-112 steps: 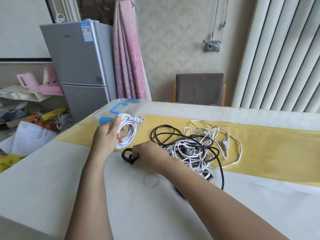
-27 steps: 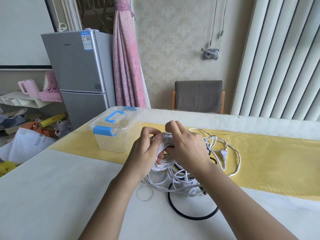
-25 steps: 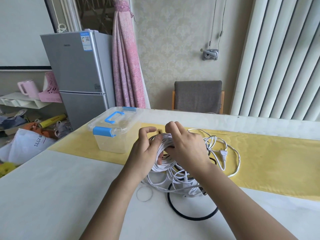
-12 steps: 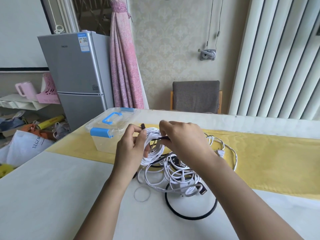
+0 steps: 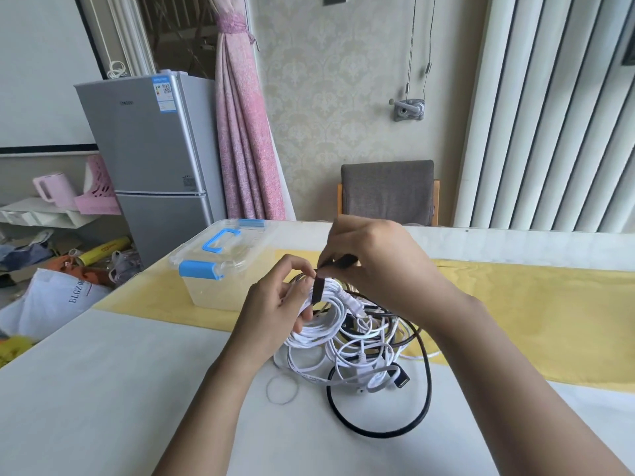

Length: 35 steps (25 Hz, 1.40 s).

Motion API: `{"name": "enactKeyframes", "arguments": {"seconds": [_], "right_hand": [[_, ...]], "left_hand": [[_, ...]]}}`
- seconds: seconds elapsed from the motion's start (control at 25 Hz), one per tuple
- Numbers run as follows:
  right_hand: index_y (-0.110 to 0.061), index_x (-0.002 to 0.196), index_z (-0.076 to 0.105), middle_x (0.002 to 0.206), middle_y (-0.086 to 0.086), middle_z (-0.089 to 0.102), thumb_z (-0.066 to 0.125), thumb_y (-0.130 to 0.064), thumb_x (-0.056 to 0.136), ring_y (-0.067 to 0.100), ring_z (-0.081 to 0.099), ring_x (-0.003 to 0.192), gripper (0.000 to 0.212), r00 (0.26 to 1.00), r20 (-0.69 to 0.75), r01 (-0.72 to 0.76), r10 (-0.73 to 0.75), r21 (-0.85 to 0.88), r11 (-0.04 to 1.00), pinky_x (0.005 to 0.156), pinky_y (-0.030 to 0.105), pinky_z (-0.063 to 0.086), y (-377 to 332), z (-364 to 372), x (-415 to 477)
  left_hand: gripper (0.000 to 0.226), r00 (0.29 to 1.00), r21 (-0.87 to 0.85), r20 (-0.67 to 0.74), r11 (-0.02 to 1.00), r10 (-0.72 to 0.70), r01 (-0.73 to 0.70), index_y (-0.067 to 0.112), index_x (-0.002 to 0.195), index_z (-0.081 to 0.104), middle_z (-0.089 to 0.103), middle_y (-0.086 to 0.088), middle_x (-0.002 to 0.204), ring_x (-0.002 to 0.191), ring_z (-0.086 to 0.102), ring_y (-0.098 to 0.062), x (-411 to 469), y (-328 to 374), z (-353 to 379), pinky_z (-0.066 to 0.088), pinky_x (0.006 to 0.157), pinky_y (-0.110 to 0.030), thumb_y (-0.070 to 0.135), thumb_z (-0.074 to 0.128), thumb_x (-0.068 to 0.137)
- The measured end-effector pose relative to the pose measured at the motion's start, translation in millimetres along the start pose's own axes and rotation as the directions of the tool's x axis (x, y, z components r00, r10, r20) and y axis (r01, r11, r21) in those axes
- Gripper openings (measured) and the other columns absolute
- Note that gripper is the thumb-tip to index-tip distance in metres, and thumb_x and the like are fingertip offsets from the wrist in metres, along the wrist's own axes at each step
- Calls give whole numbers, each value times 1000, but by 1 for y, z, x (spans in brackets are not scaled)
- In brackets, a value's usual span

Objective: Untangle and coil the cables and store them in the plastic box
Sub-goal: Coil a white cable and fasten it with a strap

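**Entry: table, head view**

1. Left hand point(image 5: 275, 305): we record its fingers curled round the white coil point(image 5: 318, 333), thumb on top, holding the bundle raised just above the table point(image 5: 103, 389).
2. Right hand point(image 5: 378, 266): we note finger and thumb pinching the free end of a black strap point(image 5: 318, 291). The other fingers are bent, and we cannot tell whether they touch anything.
3. Black strap: we see it draped over the top of the white coil, with 1 end at the left thumb and the other at the right fingertips.
4. Cable tangle point(image 5: 374, 350): we list white and dark leads knotted together. It lies under and just right of the coil, partly on the yellow runner point(image 5: 515, 304). A black plug point(image 5: 400, 381) sits at its near edge.
5. Black cable loop point(image 5: 378, 435): we find it flat on the white tabletop, nearest the person and joined to the tangle.
6. Plastic box point(image 5: 220, 286): we log it as clear, with the lid on, a blue handle point(image 5: 221, 240) and a blue latch point(image 5: 199, 269). It stands on the runner, left of both hands and apart from the cables.
7. Thin ring point(image 5: 267, 389): we place it on the table beside the loop.
8. Background: we add 1 grey fridge point(image 5: 151, 159), 1 pink curtain point(image 5: 244, 132) and 1 grey chair point(image 5: 388, 190).
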State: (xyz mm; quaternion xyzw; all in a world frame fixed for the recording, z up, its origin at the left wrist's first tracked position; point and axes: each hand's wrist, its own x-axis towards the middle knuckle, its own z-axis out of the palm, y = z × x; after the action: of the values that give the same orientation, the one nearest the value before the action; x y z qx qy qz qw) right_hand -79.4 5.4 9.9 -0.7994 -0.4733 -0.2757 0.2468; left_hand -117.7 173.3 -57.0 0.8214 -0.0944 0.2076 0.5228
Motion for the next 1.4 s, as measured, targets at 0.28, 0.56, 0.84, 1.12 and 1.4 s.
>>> {"name": "enactKeyframes", "arguments": {"seconds": [0.28, 0.56, 0.84, 1.12, 1.4], "right_hand": [[-9, 87, 65, 76, 2, 71, 63, -7, 86, 9, 68, 70, 3, 946, 39, -310, 321, 387, 868, 68, 22, 54, 13, 14, -3], [-16, 83, 61, 69, -6, 66, 62, -9, 87, 11, 63, 67, 8, 928, -1, -327, 373, 479, 815, 69, 33, 54, 12, 22, -4], [-20, 79, 58, 59, -13, 56, 63, -10, 86, 1, 49, 58, 14, 906, -52, -334, 420, 522, 785, 58, 14, 40, 8, 32, -4], [-24, 71, 53, 65, -15, 57, 63, -11, 86, 0, 48, 58, 22, 898, -6, -371, 439, 526, 765, 58, 16, 39, 4, 35, -3], [-23, 75, 57, 56, -6, 55, 63, -16, 88, 9, 46, 51, 16, 902, 106, -373, 418, 676, 635, 56, 25, 39, 16, 34, -4]], "left_hand": [[8, 995, -25, 27, 995, 96, -95, 32, 87, 53, 59, -3, 54, 41, 47, -14, -2, 2, 6, 41, 48, -22, 34, 47, 92], [13, 996, -28, 4, 995, 91, -91, 32, 86, 53, 59, -5, 53, 41, 48, -14, -4, 10, 10, 42, 47, -24, 39, 63, 80], [20, 993, -45, -38, 992, 113, -114, 34, 82, 50, 58, -5, 50, 40, 47, -17, -5, 12, 12, 40, 46, -27, 43, 66, 75], [23, 991, -24, -62, 992, 118, -120, 29, 80, 51, 59, -4, 50, 39, 46, -16, -7, 15, 12, 39, 46, -26, 45, 67, 74], [24, 997, -118, -14, 990, 75, -77, 29, 75, 52, 58, -7, 50, 37, 43, -16, -9, 19, 12, 39, 44, -24, 45, 68, 69]]}}
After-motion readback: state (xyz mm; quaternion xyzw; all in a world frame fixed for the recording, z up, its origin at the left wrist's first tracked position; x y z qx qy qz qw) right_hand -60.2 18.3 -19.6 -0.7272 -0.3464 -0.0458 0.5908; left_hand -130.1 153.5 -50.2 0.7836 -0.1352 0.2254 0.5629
